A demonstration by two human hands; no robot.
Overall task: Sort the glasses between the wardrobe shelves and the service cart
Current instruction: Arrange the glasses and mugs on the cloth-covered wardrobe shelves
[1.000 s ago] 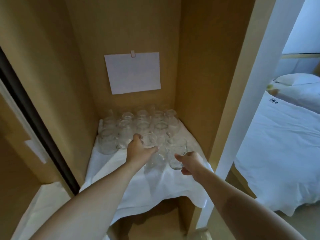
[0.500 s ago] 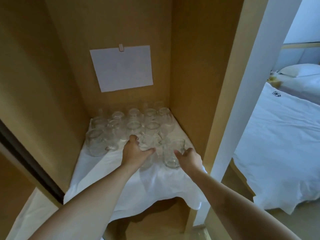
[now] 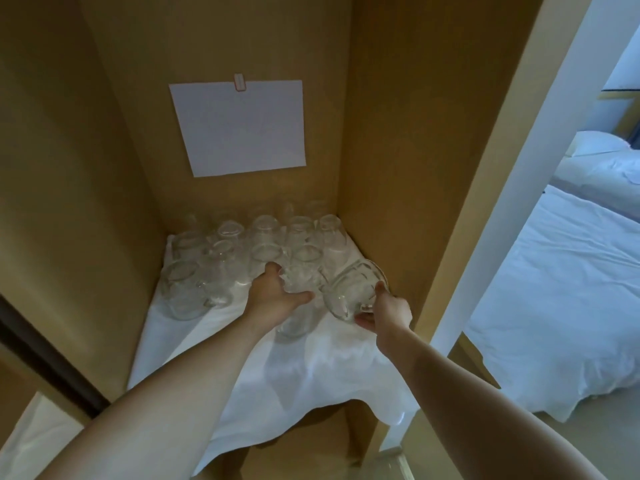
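Now the right hand (image 3: 389, 311) holds a tilted clear glass mug (image 3: 353, 292); the left hand (image 3: 277, 296) grips another clear glass (image 3: 299, 306); both must next be lifted from the shelf carefully.

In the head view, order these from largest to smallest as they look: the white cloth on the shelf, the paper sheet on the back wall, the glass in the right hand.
1. White cloth
2. Paper sheet
3. Glass held by the right hand
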